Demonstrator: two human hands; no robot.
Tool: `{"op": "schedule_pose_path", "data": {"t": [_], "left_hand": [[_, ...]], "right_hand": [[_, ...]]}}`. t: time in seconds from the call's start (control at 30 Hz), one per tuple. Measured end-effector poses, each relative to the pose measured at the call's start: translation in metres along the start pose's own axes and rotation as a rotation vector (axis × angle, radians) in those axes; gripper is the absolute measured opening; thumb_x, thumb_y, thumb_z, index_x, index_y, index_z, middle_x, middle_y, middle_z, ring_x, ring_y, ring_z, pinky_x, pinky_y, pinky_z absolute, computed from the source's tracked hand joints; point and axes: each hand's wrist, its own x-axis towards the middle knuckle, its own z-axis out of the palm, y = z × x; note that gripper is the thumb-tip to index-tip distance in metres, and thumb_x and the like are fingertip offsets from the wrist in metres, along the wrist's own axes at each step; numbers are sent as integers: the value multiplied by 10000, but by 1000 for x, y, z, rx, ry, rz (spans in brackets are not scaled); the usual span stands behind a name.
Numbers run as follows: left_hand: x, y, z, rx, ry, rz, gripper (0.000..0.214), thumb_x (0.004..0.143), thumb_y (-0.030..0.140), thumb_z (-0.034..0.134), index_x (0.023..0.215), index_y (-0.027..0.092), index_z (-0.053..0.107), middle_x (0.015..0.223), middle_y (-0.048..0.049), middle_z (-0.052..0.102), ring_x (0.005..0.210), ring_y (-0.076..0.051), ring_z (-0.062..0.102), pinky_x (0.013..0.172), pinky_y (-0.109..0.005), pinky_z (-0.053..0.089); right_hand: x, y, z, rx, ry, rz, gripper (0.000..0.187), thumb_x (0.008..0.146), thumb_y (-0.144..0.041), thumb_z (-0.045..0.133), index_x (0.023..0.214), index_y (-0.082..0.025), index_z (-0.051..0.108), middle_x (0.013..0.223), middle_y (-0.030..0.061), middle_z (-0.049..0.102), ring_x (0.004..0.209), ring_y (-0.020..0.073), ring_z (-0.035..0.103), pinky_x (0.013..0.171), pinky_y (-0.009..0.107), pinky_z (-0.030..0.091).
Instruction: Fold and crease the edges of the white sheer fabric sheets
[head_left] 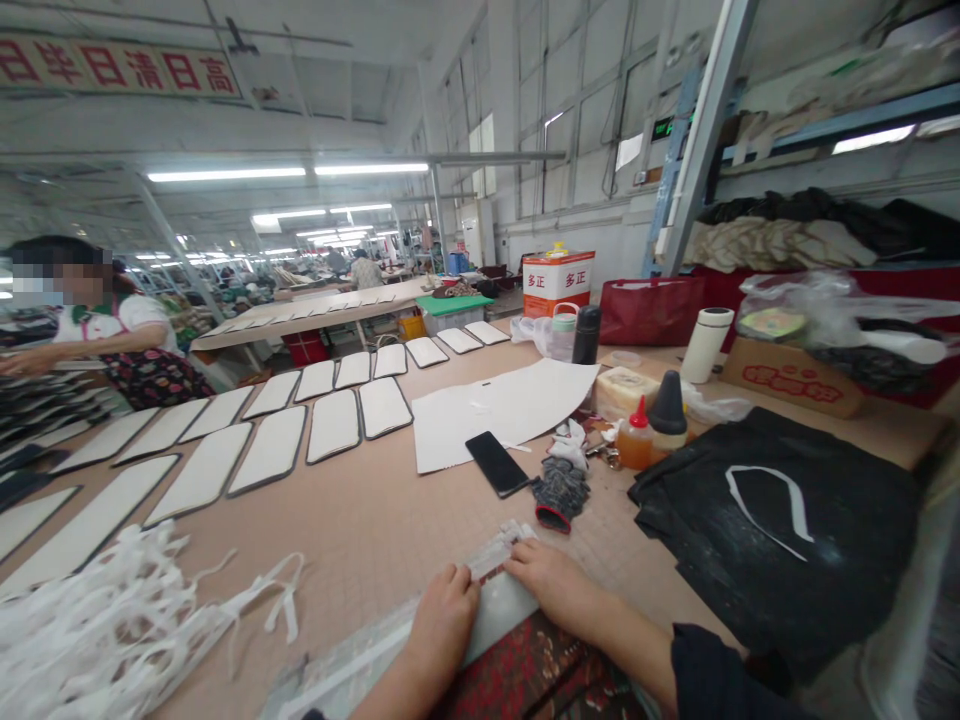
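Note:
At the near table edge, a clear plastic sheet (491,592) with some red print lies under both hands. My left hand (448,608) is closed over its left part, fingers curled and thumb side inward. My right hand (551,582) grips the right part, fingertips bent down on it; some are hidden. Pale translucent strips (517,532) show just beyond the fingers. A grey knitted glove (561,490) with a red-edged cuff lies ahead of my right hand. Beside it is a black phone (496,463), on the corner of a large white sheet (487,410).
Rows of white dark-edged panels (270,448) cover the left and far table. White strip scraps (97,620) heap at near left; black sheets (787,530) lie right. A red-tipped glue bottle (636,440) and a black flask (586,335) stand beyond. A person (112,330) works at left.

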Motion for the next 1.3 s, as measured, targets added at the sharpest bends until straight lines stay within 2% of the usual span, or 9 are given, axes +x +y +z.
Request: {"op": "schedule_pose_path", "data": {"t": [0.27, 0.4, 0.5, 0.6, 0.77, 0.87, 1.03, 1.17, 1.3], "left_hand": [[-59, -40, -14, -95, -90, -151, 265, 850, 124, 379, 943, 208, 612, 981, -45, 578, 916, -178, 490, 798, -278, 381], [-84, -62, -18, -208, -83, -253, 269, 854, 168, 364, 850, 227, 627, 903, -9, 574, 886, -150, 502, 774, -237, 372], [-94, -74, -17, -302, -48, -295, 257, 842, 180, 381, 837, 222, 635, 885, -7, 575, 879, -135, 512, 780, -217, 373], [-96, -79, -13, -363, -16, -312, 233, 804, 150, 418, 857, 205, 639, 909, -16, 580, 897, -128, 516, 815, -207, 369], [-96, -79, -6, -392, 14, -317, 228, 794, 161, 417, 856, 199, 633, 912, -22, 579, 899, -138, 518, 818, -224, 377], [-97, -79, -3, -420, 22, -335, 212, 781, 163, 430, 860, 188, 625, 916, -28, 578, 904, -140, 518, 825, -224, 374], [-99, -83, -4, -472, 45, -372, 192, 729, 147, 449, 833, 174, 608, 902, -29, 583, 888, -143, 518, 812, -229, 376], [-95, -84, -10, -500, 12, -399, 186, 684, 139, 471, 806, 167, 608, 878, -28, 584, 867, -153, 519, 788, -242, 381], [-85, -77, -14, -542, 25, -416, 159, 696, 174, 496, 793, 163, 621, 865, -31, 589, 852, -156, 528, 768, -244, 385]], "right_hand": [[-2, -4, -3, -45, -44, -20, 291, 831, -97, 387, 1030, -159, 590, 1045, 117, 584, 1000, 234, 492, 840, 333, 396], [-2, -4, -3, -64, -64, -20, 330, 808, -58, 375, 1044, -147, 587, 1057, 126, 581, 1003, 242, 492, 833, 340, 396], [7, -9, -2, -137, -96, 9, 301, 781, -49, 395, 964, -122, 624, 1019, 157, 595, 962, 270, 512, 808, 371, 392], [23, -30, 4, -223, -131, 65, 252, 759, -42, 422, 846, -98, 651, 940, 185, 610, 911, 283, 533, 766, 375, 388], [50, -88, 39, -136, -39, -54, 207, 792, -68, 437, 857, -164, 609, 886, 67, 604, 840, 184, 544, 686, 273, 384], [62, -106, 61, -153, 35, -40, 111, 801, -127, 493, 813, -171, 595, 864, 51, 597, 850, 179, 527, 695, 269, 374], [67, -92, 76, -215, 101, -50, 70, 798, -142, 523, 817, -188, 571, 853, 33, 590, 833, 190, 513, 692, 292, 361], [65, -73, 72, -225, 103, -27, 107, 805, -106, 495, 807, -183, 569, 837, 33, 588, 819, 181, 510, 692, 288, 351], [65, -78, 65, -167, 74, -28, 67, 791, -138, 530, 809, -183, 577, 858, 26, 587, 851, 177, 509, 710, 275, 349]]}}
